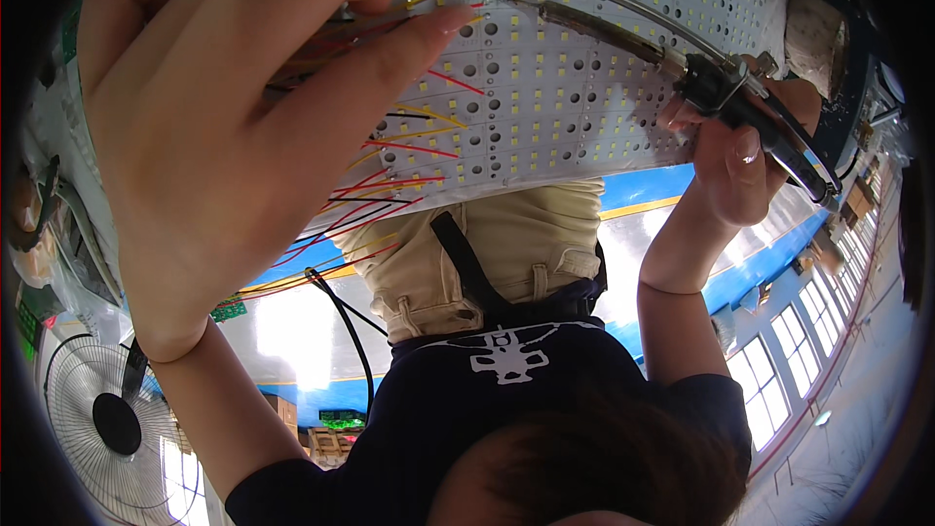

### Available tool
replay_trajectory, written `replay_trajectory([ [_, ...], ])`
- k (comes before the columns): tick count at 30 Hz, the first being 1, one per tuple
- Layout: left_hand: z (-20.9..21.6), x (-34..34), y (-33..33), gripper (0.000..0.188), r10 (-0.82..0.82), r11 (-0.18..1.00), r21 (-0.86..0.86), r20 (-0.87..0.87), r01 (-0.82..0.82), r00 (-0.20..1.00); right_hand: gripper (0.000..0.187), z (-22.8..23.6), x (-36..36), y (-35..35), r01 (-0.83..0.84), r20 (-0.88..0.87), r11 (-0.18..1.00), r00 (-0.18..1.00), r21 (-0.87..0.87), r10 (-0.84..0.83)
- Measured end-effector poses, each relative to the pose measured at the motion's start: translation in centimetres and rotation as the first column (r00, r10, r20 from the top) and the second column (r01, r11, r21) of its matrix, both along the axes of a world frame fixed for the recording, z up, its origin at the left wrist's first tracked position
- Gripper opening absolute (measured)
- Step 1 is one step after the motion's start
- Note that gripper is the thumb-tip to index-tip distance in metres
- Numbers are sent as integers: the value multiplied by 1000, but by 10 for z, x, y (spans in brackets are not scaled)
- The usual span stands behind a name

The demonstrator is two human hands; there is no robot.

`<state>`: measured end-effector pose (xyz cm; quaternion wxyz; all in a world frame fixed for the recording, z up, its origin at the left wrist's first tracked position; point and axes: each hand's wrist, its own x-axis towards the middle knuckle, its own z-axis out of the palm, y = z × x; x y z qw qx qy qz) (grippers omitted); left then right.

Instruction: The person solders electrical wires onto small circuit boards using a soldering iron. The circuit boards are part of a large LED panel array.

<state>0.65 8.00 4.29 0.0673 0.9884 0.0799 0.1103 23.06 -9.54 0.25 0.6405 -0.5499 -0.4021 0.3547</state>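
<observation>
A white LED board [531,102] with rows of small yellow chips and round holes spreads in front of me. My left hand [214,107] is over its left side, thumb and forefinger closed on a thin red wire [477,6] whose end meets the board. My right hand [745,151] grips a soldering iron [623,39] by its black handle. A curved metal tube [638,5] is fixed along the iron and ends by its tip. That tip points at the board just right of the red wire's end. Several red, yellow and black wires [419,151] lie along the board's left part.
Loose wire ends hang past the board's near edge. A black cable [346,321] hangs beside my trousers. To the lower left stands a round fan [117,424]. A rolled, light-coloured object [816,34] sits beyond my right hand. Clear plastic wrapping [93,224] lies at the left.
</observation>
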Motion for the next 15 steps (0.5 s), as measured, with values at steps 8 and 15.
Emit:
replay_trajectory([
  [8,0,0,-1,30,16,1000,-24,2,-16,1000,25,-1,15,-6,-186,134,982,973,-14,187],
  [15,0,0,2,32,-20,1000,-9,-1,20,1000,23,-6,27,-17,-176,171,983,968,-53,183],
])
